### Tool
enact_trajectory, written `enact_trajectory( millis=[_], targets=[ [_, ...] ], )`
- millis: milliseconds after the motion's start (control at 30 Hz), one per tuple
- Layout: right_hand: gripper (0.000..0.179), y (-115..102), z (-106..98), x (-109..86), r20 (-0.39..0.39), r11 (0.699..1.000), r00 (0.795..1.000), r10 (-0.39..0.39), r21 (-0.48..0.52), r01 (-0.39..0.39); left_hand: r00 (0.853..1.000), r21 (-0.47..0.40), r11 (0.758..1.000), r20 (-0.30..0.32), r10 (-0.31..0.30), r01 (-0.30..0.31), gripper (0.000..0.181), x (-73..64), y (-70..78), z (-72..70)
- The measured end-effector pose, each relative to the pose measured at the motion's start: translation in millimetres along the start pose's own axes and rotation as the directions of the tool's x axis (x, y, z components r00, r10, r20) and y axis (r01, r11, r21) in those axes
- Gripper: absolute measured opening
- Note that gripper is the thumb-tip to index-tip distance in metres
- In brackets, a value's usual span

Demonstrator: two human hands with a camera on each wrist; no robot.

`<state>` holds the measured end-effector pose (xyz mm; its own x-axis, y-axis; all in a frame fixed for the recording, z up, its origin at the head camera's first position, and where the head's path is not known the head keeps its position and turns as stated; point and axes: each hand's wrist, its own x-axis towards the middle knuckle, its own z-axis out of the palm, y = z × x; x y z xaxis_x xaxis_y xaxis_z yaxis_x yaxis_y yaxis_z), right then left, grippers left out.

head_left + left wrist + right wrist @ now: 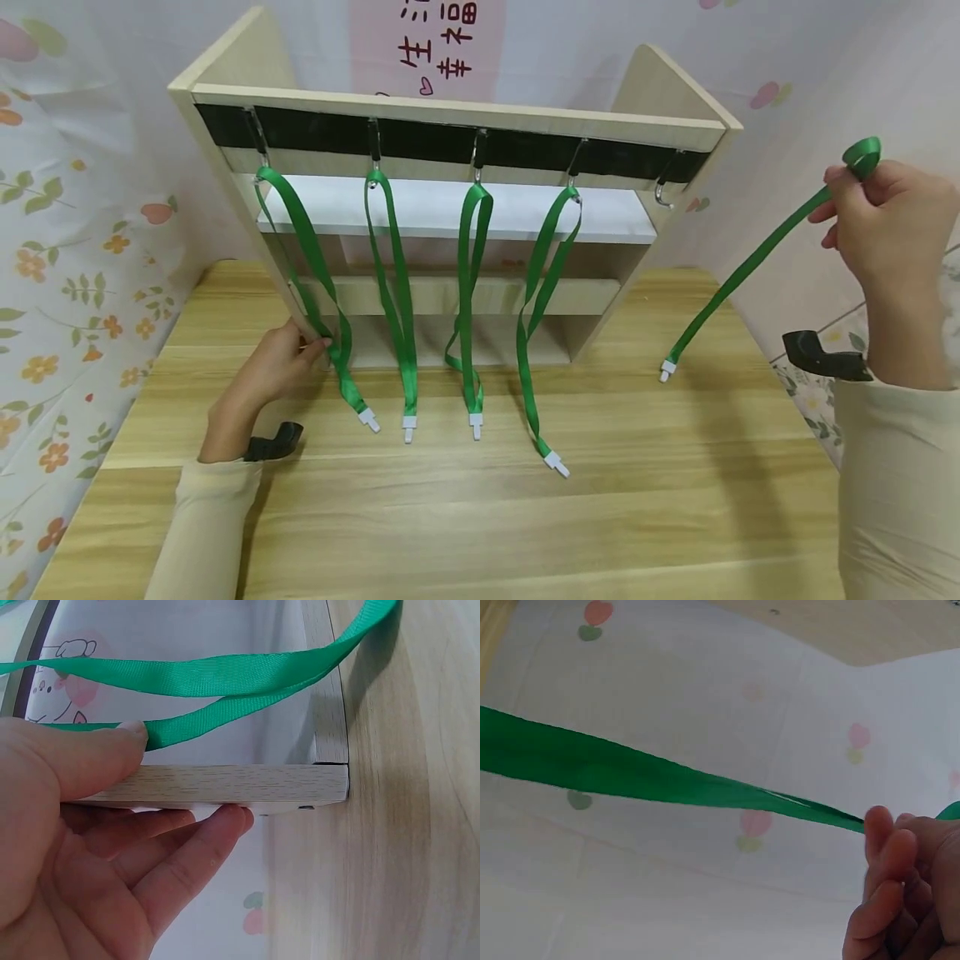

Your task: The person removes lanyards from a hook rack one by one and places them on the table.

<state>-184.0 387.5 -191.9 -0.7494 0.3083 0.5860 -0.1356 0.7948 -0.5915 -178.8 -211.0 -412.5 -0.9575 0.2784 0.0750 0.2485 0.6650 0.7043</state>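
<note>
On the right, my right hand [892,221] pinches a green lanyard [750,262] near its looped top. Its strap slants down and left to a white clip [667,371]. The right wrist view shows the fingers [885,855] curled at the strap [630,769]. My left hand [281,362] grips the lower left side panel [225,784] of a wooden shelf [457,100], thumb on one face and fingers on the other. The leftmost hanging lanyard [307,242] passes right by that thumb. Several green lanyards hang from the shelf's hooks.
A bare metal hook [662,193] sits at the right end of the black strip [427,146]. The hanging lanyards' white clips dangle before the shelf, over the wooden table [480,533]. Patterned cloth [90,250] covers the walls behind and at the left.
</note>
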Motion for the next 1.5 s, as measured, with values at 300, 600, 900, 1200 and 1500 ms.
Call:
enact_trajectory(
  millis=[300,600,900,1200,1500],
  targets=[
    [0.043,49.5,14.4,-0.2,0.266,0.967,0.963,0.054,-0.256,0.017,1.0,0.014,1.0,-0.003,0.003,-0.003,0.025,0.2,1.0,-0.6],
    [0.04,88.7,37.0,-12.2,0.666,0.933,0.737,0.12,-0.33,0.146,1.0,0.008,1.0,0.005,0.001,-0.001,0.023,0.5,0.0,-1.1],
    [0.031,112.9,69.4,-32.7,0.865,0.965,0.469,0.176,-0.246,0.092,1.0,0.01,1.0,0.0,-0.006,0.006,0.025,0.2,-1.1,-0.2],
    [0.048,131.9,87.6,-48.9,0.923,0.971,0.313,0.224,-0.241,0.014,1.0,0.014,1.0,-0.006,-0.01,0.01,0.027,0.0,0.5,0.5],
    [0.053,122.5,83.4,-49.1,0.871,0.956,0.454,0.19,-0.269,0.114,1.0,0.01,1.0,0.002,-0.017,0.017,0.027,0.4,0.4,0.0]
  ],
)
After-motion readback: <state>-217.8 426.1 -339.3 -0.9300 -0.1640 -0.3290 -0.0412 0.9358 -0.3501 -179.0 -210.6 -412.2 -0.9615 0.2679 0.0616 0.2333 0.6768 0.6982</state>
